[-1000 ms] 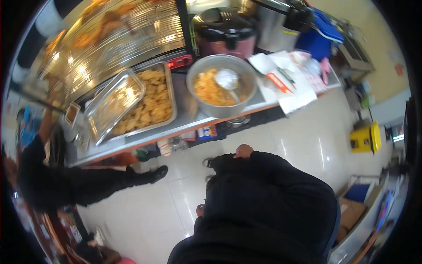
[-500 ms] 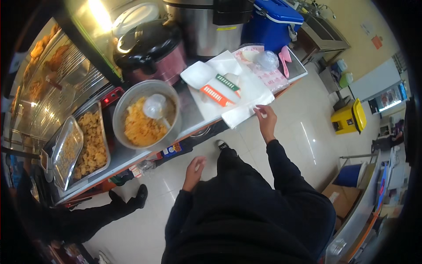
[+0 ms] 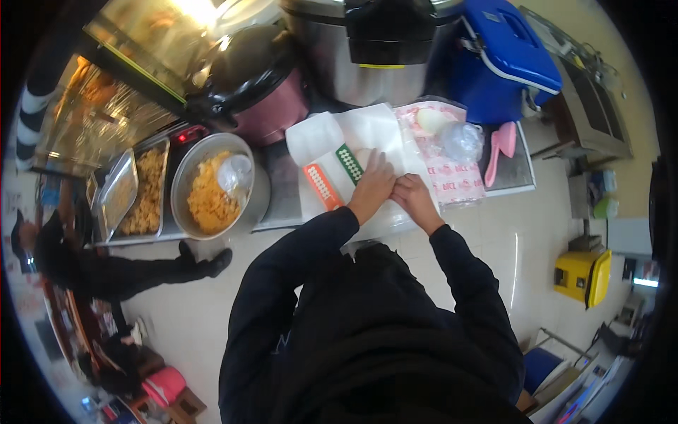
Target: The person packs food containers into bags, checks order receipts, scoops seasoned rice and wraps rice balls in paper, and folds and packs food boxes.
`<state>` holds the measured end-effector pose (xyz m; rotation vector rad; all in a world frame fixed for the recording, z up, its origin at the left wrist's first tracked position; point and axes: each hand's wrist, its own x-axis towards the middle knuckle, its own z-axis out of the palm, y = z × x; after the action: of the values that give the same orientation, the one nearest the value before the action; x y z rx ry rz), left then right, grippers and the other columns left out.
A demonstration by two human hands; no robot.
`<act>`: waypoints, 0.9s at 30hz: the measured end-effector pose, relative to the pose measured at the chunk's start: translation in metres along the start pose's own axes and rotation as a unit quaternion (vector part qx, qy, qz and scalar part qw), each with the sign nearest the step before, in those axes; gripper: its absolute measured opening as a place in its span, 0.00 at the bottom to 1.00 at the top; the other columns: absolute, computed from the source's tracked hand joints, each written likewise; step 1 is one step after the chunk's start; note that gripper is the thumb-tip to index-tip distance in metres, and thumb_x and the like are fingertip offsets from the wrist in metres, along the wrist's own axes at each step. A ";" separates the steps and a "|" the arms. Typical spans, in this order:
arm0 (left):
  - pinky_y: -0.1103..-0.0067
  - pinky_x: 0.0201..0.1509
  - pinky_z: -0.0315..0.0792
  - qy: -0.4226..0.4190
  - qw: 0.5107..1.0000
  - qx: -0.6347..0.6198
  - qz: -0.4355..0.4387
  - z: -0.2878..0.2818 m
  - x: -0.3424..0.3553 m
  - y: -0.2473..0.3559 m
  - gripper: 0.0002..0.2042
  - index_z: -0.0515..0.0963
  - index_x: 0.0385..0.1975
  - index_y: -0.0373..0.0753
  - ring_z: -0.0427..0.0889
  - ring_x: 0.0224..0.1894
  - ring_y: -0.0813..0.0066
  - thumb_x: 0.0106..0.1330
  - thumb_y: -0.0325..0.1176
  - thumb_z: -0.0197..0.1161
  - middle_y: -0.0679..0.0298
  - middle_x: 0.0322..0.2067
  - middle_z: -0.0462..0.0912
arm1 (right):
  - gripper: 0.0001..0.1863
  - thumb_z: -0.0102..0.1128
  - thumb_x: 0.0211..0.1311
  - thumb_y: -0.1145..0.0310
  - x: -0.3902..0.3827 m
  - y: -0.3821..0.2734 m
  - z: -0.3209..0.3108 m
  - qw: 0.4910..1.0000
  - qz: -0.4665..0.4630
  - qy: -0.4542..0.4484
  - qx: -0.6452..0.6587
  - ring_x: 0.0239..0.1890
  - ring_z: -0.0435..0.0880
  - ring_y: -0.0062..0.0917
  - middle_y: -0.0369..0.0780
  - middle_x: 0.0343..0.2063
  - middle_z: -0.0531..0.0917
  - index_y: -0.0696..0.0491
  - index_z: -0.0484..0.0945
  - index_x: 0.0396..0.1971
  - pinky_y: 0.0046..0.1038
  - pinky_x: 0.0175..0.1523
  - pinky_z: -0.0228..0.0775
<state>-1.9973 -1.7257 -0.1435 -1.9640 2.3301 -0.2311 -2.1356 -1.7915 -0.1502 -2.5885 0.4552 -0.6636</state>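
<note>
My left hand lies flat on a white paper sheet spread on the steel counter, its fingertips on a pale round lump. My right hand rests beside it, touching it, with the fingers curled on the same sheet. What those fingers hold is hidden. An orange strip packet and a green strip packet lie on the sheet just left of my left hand.
A metal bowl of yellow food holds a clear cup, next to trays of fried food. Behind stand a maroon cooker, a steel cooker and a blue cooler. A printed bag and a pink scoop lie right. A person stands left.
My view has swung right toward the paper sheet. My left hand rose from my side onto the sheet, and my right hand moved in from the sheet's corner to meet it.
</note>
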 end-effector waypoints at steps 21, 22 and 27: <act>0.61 0.65 0.48 0.038 0.997 0.061 -0.019 0.014 -0.026 -0.046 0.14 0.72 0.44 0.42 0.55 0.64 0.63 0.58 0.36 0.50 0.66 0.57 0.64 | 0.02 0.57 0.48 0.74 0.019 0.015 -0.042 0.992 -0.094 -0.087 -0.006 0.34 0.72 0.29 0.37 0.25 0.73 0.53 0.75 0.25 0.28 0.41 0.65; 0.62 0.65 0.47 0.040 0.996 0.074 -0.013 0.016 -0.026 -0.047 0.14 0.71 0.44 0.43 0.55 0.64 0.63 0.58 0.36 0.50 0.66 0.57 0.64 | 0.02 0.57 0.48 0.74 0.018 0.018 -0.042 0.993 -0.088 -0.075 0.000 0.34 0.72 0.30 0.38 0.25 0.73 0.54 0.75 0.24 0.29 0.41 0.65; 0.63 0.66 0.47 0.039 0.994 0.104 -0.012 0.020 -0.029 -0.052 0.13 0.71 0.44 0.44 0.53 0.65 0.64 0.59 0.36 0.50 0.66 0.57 0.63 | 0.03 0.58 0.46 0.74 0.024 0.022 -0.055 0.993 -0.106 -0.051 0.007 0.32 0.72 0.31 0.39 0.24 0.74 0.55 0.76 0.24 0.30 0.39 0.65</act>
<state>-1.9383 -1.7072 -0.1550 -1.9163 2.2237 -0.5393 -2.1479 -1.8376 -0.1080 -2.6655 0.1442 -0.5956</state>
